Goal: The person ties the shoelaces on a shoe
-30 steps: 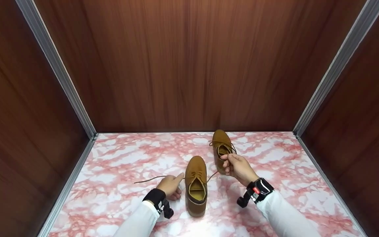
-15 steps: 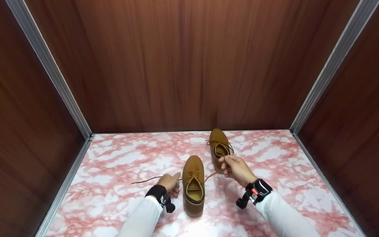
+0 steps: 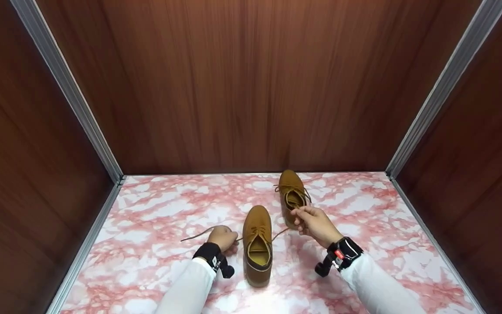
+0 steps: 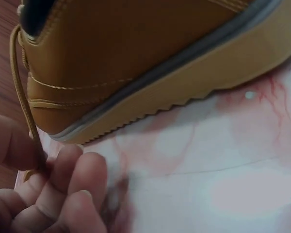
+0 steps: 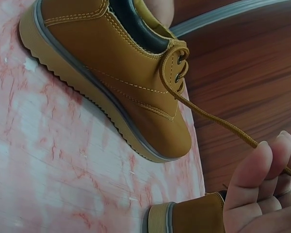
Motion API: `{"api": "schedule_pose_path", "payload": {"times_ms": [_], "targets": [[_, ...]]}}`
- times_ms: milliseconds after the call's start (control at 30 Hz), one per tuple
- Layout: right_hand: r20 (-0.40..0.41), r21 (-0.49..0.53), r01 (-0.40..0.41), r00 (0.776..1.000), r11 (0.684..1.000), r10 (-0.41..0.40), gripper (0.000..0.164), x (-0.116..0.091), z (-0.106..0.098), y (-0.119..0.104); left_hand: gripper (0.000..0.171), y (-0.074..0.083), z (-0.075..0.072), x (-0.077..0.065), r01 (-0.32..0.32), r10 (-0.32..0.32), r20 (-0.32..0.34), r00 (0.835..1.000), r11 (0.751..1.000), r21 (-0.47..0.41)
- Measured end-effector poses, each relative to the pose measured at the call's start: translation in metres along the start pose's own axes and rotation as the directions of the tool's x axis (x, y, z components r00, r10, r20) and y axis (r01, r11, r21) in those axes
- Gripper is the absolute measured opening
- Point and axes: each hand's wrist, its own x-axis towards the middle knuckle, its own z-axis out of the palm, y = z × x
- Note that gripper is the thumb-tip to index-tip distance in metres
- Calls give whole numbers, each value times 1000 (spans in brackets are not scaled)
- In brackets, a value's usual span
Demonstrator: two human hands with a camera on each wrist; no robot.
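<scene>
A tan lace-up shoe [image 3: 257, 218] stands upright in front of me, toe pointing away, its laces hanging out to both sides. On its left, my left hand [image 3: 223, 238] pinches one shoelace [image 4: 18, 87] between thumb and curled fingers, low beside the sole; the loose end trails off to the left. My right hand [image 3: 316, 223] pinches the other lace [image 5: 218, 120] to the right of the shoe, and that lace runs from the top eyelet to my fingertips [image 5: 259, 155]. In the head view the right hand overlaps the second shoe's heel.
A matching second shoe [image 3: 291, 181] stands farther back on the right, its laces tied across the top. Both shoes are on a red-and-white marbled tabletop [image 3: 155, 209]. Brown wood-grain panels [image 3: 251, 87] with grey metal edge strips [image 3: 81, 104] enclose the back and sides.
My left hand has changed its hold on the left lace, its thumb now folded in where it had pointed forward. The right hand keeps its lace and has barely moved.
</scene>
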Motion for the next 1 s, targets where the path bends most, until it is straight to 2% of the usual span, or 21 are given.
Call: {"api": "schedule_pose_path", "payload": {"times_ms": [133,233,333,433,533,633,733,833,900,1000], "targets": [[-9,-4,5,1000,1000,-5,22,0,-1,1,12,7,-3,8,-89,87,-77,993,996,-18],[-16,-15,16,1000,1000,-17,24,1,-3,2,11,19,-5,9,-177,175,-117,978,984,-6],[-7,-35,31,999,999,-31,31,1,-5,3,12,35,-6,5,-273,277,-132,952,961,53],[15,-59,49,999,997,-48,39,1,-5,4,8,50,-4,-1,-357,377,-126,918,921,153],[25,-76,66,998,995,-64,42,1,-5,4,9,62,1,-6,-431,464,-102,880,870,239],[8,-63,65,998,996,-65,31,1,-4,4,16,72,7,-11,-505,540,-59,839,815,283],[-19,-48,58,998,997,-59,17,1,-5,5,24,80,13,-16,-583,603,24,798,761,285],[-47,-49,51,997,997,-53,10,1,-6,5,26,84,19,-19,-635,632,115,767,720,279],[-54,-69,49,997,996,-53,9,1,-7,5,22,83,21,-20,-647,633,155,759,704,294],[-55,-104,46,997,994,-51,11,1,-7,5,16,79,22,-20,-628,604,186,775,700,340]]}}
